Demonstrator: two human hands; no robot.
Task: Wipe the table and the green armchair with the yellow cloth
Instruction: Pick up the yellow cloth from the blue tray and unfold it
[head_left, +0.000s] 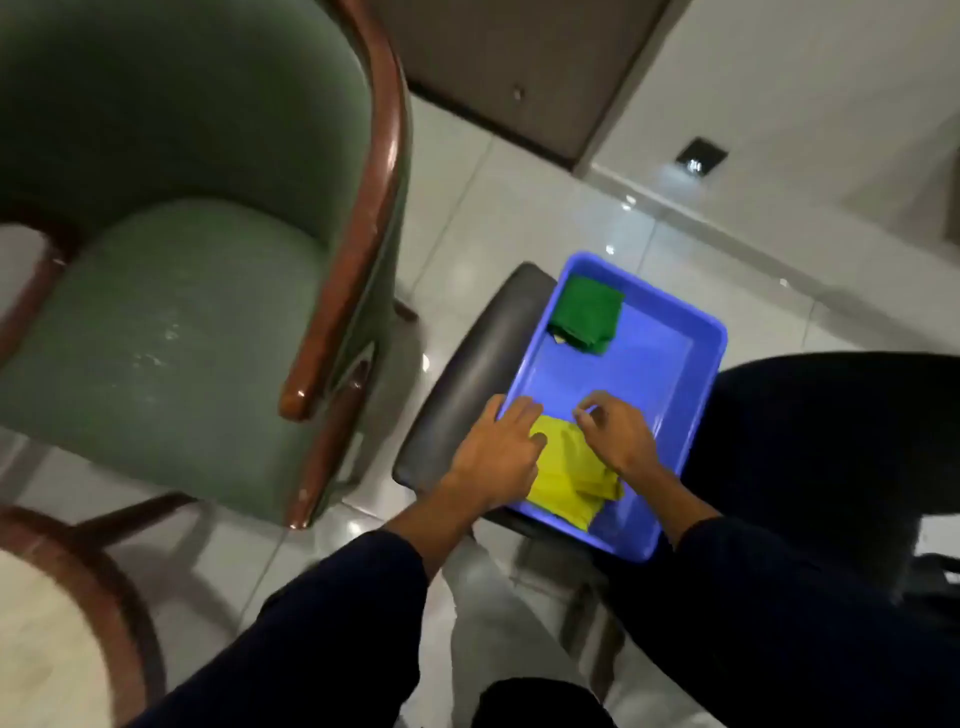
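Fingers of my left hand lie flat and spread on the yellow cloth, my right hand curled loosely above it, in the blue tray lower right of centre.

Floor: pale glossy tiles with bright reflections; it carries all the furniture in view.
Green armchair: stands on the floor at the left, with a brown wooden frame and a padded seat.
Worktop: near left corner, a round pale top with a dark wooden rim; only a part shows.
Dark stool: stands on the floor right of the armchair; its padded top carries the blue tray.
Blue tray contents: a folded green cloth at the far end and the yellow cloth at the near end, well apart.
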